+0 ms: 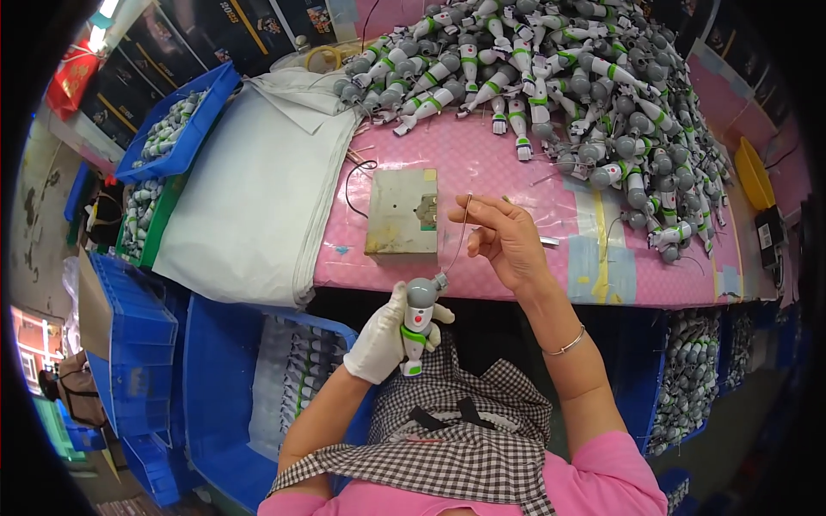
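In my white-gloved left hand [380, 341] is a toy arm [419, 319], held upright over the table's near edge. It has a grey ball at the shoulder, a white body with a red dot, and a green band. A thin wire [459, 245] rises from the grey peg at its top. My bare right hand [509, 241] pinches the upper end of this wire between thumb and forefinger, with the other fingers loosely curled. Just left of that hand, a grey metal box [397, 228] with a small green-edged cutout sits on the pink tabletop [482, 172].
A large heap of similar toy arms [594, 103] covers the far right of the table. White sheets [249, 189] lie at the left, beside a blue tray [211, 90] of parts. Below the table edge stands a blue bin [219, 378] with toy arms; a yellow basket [753, 172] is far right.
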Tool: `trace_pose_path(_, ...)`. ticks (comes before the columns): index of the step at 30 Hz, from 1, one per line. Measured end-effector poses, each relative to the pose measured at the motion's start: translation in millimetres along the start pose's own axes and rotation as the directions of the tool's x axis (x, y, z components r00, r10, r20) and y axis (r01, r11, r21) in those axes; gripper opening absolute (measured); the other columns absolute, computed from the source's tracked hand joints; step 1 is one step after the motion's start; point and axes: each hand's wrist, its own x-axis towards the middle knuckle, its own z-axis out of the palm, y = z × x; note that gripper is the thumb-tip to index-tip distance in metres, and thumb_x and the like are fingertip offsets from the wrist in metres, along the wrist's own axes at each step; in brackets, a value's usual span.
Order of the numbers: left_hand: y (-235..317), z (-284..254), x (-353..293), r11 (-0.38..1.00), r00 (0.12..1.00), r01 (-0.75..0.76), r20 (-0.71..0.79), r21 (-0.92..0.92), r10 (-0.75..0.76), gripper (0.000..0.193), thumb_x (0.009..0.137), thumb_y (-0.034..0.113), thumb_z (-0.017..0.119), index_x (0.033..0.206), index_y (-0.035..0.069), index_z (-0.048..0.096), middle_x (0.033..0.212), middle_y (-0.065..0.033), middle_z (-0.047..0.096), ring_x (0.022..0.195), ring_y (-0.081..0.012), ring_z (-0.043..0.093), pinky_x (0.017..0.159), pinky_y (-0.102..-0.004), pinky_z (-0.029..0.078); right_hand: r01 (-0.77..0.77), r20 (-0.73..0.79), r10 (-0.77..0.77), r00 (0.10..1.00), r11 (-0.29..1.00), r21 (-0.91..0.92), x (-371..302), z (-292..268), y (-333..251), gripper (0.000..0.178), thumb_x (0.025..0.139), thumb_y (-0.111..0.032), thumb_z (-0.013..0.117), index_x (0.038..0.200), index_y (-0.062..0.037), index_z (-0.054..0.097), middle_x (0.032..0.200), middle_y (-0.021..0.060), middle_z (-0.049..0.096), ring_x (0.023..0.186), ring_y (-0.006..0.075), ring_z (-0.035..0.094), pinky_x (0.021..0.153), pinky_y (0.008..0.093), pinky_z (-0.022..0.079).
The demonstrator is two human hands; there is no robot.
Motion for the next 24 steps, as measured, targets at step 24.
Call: trace_pose_path(24,51.4,-1.0,28.0,0.953,0.986,-0.149,-0.115,-0.262,0.123,0.035,0.093,0.024,0.053,0.115,-0.004,0.051,0.102,-0.0126,0.06,0.085,-0.0213,0.063,0.079,-0.0356,0.053,-0.053,0.214,0.267,0.94,0.732,-0.679,57.0,-7.9,2.3,0.022,0.084,-0.022,0.05,0.068,-0.0086,0.057,0.06,-0.0043,0.05,0.051,0.0037,0.04,0.046,0.0199,0.03)
